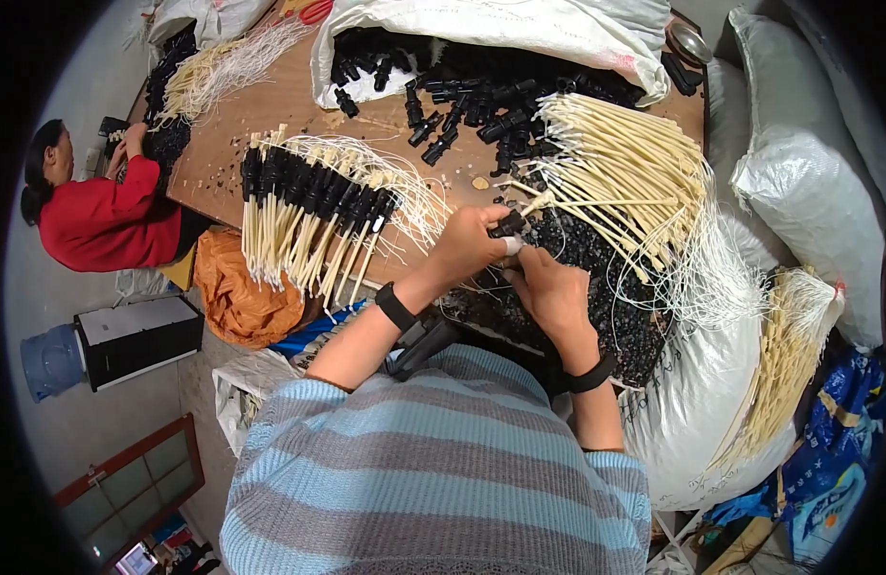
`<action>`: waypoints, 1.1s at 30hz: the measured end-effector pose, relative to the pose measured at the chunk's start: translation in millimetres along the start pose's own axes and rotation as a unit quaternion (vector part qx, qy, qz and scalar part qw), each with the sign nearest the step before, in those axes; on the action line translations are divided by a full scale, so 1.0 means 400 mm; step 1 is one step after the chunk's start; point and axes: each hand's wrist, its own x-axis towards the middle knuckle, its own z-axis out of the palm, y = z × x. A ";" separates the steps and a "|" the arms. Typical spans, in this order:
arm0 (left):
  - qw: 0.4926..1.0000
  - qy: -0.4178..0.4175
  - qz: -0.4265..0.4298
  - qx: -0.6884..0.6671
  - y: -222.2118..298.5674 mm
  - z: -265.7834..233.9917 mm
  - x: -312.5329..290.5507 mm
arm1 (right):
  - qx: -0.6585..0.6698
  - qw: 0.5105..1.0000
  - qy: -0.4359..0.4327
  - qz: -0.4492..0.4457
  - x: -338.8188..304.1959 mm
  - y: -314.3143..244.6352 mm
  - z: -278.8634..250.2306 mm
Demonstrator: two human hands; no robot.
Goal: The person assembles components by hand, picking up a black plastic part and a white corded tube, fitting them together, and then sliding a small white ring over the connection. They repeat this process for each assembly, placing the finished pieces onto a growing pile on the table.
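My left hand [467, 241] is closed around a short black plastic fitting [507, 224], with its fingertips wrapped over the near side. Something white covers the tip of its thumb. Just to the right, my right hand [554, 290] has thumb and fingers drawn together close to the fitting; what they pinch is too small to make out. Beyond the fitting, a cream-coloured tube with a knotted end [539, 201] points toward the pile on the right. Dark bits of trimmings [611, 321] lie beneath and beside my right hand.
Left of my hands lie rows of cream tubes with black fittings [309, 192]. A bundle of cream tubes [635, 172] with white strings is at right. Behind, a white sack [500, 24] spills black fittings. A person in red [108, 216] works at far left. Stuffed white sacks [807, 182] stand right.
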 end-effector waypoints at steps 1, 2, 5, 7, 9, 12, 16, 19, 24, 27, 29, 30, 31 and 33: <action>1.000 0.025 0.011 0.009 -0.006 -0.005 0.008 | -0.003 1.000 0.020 -0.004 0.005 -0.005 0.001; 1.000 0.025 0.010 0.008 -0.015 -0.008 0.011 | -0.006 0.999 0.040 -0.008 0.008 -0.008 0.003; 0.994 0.038 0.054 0.091 -0.016 -0.019 0.011 | -0.017 0.998 0.058 -0.013 0.012 -0.008 0.005; 0.971 0.058 0.065 0.224 -0.001 -0.031 0.012 | 0.038 0.996 0.081 0.016 0.002 -0.006 -0.002; 0.974 0.062 0.051 0.213 -0.002 -0.053 0.018 | 0.093 0.989 0.103 0.044 0.000 0.003 -0.010; 0.990 0.041 0.035 0.133 0.002 -0.031 0.012 | 0.049 0.991 0.123 0.031 -0.003 0.008 -0.018; 0.998 0.000 0.048 0.041 0.005 -0.008 0.009 | 0.103 0.991 0.082 0.034 -0.005 -0.004 -0.018; 0.962 0.017 0.084 0.259 -0.003 -0.021 0.005 | 0.146 0.982 0.106 0.057 -0.014 0.003 -0.016; 0.906 0.079 0.182 0.373 -0.024 -0.025 -0.021 | 0.093 0.984 0.121 0.092 -0.014 -0.003 -0.034; 0.884 0.057 0.182 0.426 -0.010 -0.024 -0.027 | 0.087 0.986 0.114 0.083 -0.004 -0.002 -0.023; 0.882 0.052 0.180 0.431 -0.003 -0.019 -0.031 | 0.083 0.986 0.120 0.080 -0.002 -0.002 -0.017; 0.883 0.053 0.180 0.431 -0.004 -0.019 -0.032 | 0.077 0.986 0.125 0.078 -0.002 -0.002 -0.015; 0.881 0.048 0.192 0.431 -0.005 -0.019 -0.033 | 0.078 0.986 0.125 0.078 -0.002 -0.002 -0.012; 0.878 0.043 0.204 0.430 -0.008 -0.018 -0.035 | 0.074 0.988 0.112 0.082 -0.004 -0.001 -0.005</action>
